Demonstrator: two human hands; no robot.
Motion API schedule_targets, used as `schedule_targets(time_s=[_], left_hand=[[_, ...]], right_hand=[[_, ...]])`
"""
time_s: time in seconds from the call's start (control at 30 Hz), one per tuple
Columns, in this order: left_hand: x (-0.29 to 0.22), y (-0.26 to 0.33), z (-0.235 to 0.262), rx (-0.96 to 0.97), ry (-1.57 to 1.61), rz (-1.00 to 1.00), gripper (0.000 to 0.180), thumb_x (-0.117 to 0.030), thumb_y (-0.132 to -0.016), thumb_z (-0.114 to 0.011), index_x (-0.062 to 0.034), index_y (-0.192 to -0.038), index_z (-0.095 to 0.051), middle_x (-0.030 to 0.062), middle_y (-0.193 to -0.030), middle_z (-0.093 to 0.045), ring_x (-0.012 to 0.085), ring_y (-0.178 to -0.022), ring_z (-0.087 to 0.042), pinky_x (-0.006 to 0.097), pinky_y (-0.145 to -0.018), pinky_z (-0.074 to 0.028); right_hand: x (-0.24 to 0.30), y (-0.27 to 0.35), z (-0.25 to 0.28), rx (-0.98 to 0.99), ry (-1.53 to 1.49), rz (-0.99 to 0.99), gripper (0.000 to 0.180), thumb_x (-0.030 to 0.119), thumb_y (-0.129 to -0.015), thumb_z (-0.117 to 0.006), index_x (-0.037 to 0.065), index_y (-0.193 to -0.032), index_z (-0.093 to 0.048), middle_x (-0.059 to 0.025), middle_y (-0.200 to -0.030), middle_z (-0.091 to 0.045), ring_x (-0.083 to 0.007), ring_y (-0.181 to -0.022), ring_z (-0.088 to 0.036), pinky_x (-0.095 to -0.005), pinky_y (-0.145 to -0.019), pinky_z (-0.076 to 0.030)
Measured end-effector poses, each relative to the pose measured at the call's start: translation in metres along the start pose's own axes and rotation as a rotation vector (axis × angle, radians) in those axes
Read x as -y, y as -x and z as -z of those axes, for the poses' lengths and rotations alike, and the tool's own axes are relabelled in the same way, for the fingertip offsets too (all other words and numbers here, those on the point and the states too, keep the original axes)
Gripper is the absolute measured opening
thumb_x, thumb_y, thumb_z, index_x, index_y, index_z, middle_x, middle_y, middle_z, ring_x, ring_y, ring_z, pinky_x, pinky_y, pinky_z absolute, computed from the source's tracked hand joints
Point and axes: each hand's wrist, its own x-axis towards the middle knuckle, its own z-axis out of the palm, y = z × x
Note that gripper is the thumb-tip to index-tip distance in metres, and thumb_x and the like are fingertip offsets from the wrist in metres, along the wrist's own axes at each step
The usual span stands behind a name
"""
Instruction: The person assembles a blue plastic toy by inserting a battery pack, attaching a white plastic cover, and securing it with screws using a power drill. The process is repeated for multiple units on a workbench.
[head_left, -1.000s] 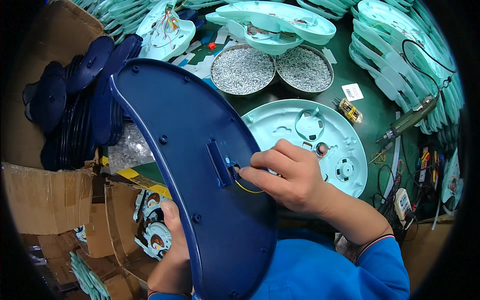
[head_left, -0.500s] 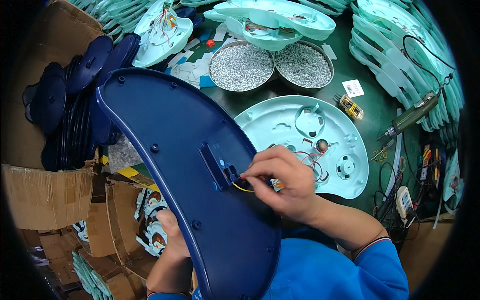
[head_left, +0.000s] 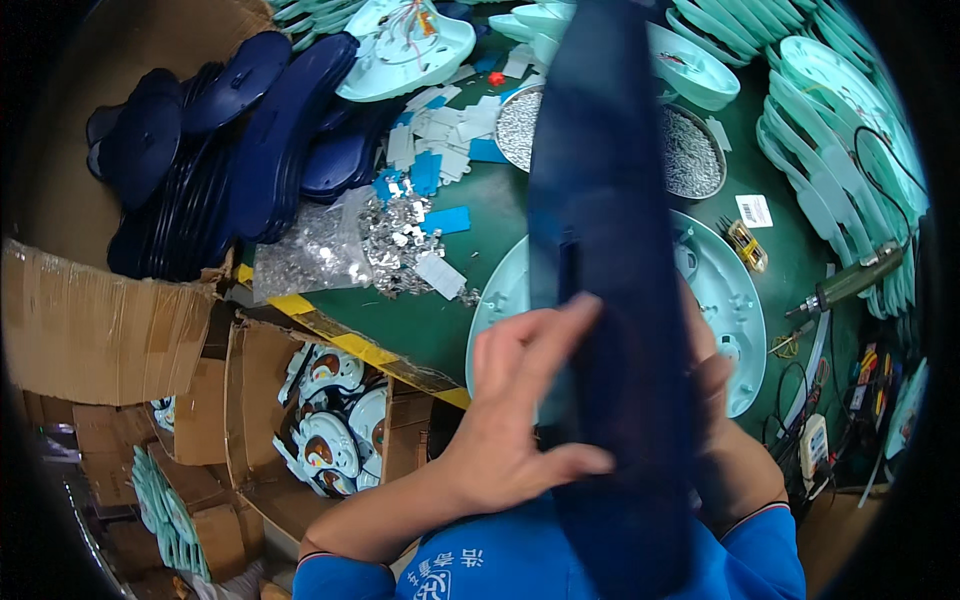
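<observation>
A long, curved navy plastic panel [head_left: 625, 300] stands almost edge-on in front of me, smeared by motion. My left hand [head_left: 520, 410] is at its left side, thumb and fingers spread apart over the panel's surface. From the right, my right hand [head_left: 708, 365] grips the panel's right edge, with most of that hand hidden behind it. On the bench behind the panel lies a mint-green shell [head_left: 735, 300], partly covered by it.
Round tins of small screws [head_left: 692, 155] stand beyond the panel. Metal clips [head_left: 405, 240] and a plastic bag [head_left: 315, 250] lie left, near stacked navy panels [head_left: 270, 140]. At right are an electric screwdriver [head_left: 850, 278] and piled mint shells [head_left: 830, 150]. An open carton [head_left: 250, 400] holds assembled parts.
The navy panel has swung from lying tilted, inner side up, to nearly edge-on and moved right. My left hand came from beneath to its left side; my right hand left the wire for its right edge.
</observation>
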Motion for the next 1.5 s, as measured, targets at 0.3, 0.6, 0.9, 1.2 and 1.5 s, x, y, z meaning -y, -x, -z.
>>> schedule_targets(time_s=[0.3, 0.6, 0.9, 1.2, 1.5], left_hand=[[0.084, -0.022, 0.039, -0.517, -0.446, 0.214, 0.009, -0.008, -0.088, -0.071, -0.0025, -0.095, -0.071, 0.0109, -0.089, -0.069, 0.0253, -0.089, -0.065, 0.036, -0.079, -0.051], [0.164, -0.061, 0.051, -0.297, -1.068, 0.337, 0.022, -0.025, -0.079, -0.079, -0.0042, -0.083, -0.074, 0.0106, -0.090, -0.065, 0.0309, -0.095, -0.058, 0.043, -0.081, -0.050], [0.149, -0.055, 0.055, -0.532, 0.139, 0.346, 0.005, -0.003, -0.090, -0.071, 0.0002, -0.093, -0.072, 0.0048, -0.087, -0.071, 0.0119, -0.074, -0.067, 0.026, -0.070, -0.055], [0.145, -0.055, 0.050, -0.585, 0.299, 0.285, 0.009, -0.006, -0.094, -0.071, -0.0021, -0.102, -0.071, 0.0006, -0.093, -0.069, 0.0060, -0.080, -0.063, 0.021, -0.068, -0.051], [0.136, -0.056, 0.043, -0.674, -0.129, 0.215, 0.005, -0.002, -0.091, -0.069, -0.0012, -0.096, -0.070, 0.0050, -0.095, -0.069, 0.0119, -0.083, -0.067, 0.025, -0.066, -0.056]], right_hand=[[0.025, -0.017, 0.052, -0.206, -0.460, -0.346, 0.102, 0.080, -0.087, -0.049, 0.001, -0.151, -0.038, -0.0213, -0.140, -0.056, -0.0314, -0.122, -0.061, -0.0479, -0.102, -0.052], [0.009, -0.021, 0.056, -0.164, -0.524, -0.342, 0.098, 0.079, -0.089, -0.046, 0.004, -0.152, -0.038, -0.0225, -0.141, -0.055, -0.0340, -0.122, -0.062, -0.0508, -0.103, -0.052], [-0.007, -0.026, 0.040, -0.046, -0.671, -0.266, 0.095, 0.077, -0.091, -0.044, 0.006, -0.153, -0.038, -0.0237, -0.141, -0.055, -0.0365, -0.122, -0.062, -0.0537, -0.103, -0.052], [-0.030, -0.041, 0.030, -0.018, -0.858, -0.399, 0.083, 0.071, -0.097, -0.041, 0.007, -0.151, -0.041, -0.0213, -0.138, -0.057, -0.0317, -0.116, -0.067, -0.0488, -0.095, -0.059], [-0.021, -0.032, 0.020, -0.098, -0.712, -0.264, 0.087, 0.073, -0.096, -0.040, 0.004, -0.149, -0.042, -0.0229, -0.133, -0.059, -0.0327, -0.112, -0.068, -0.0478, -0.090, -0.061]])
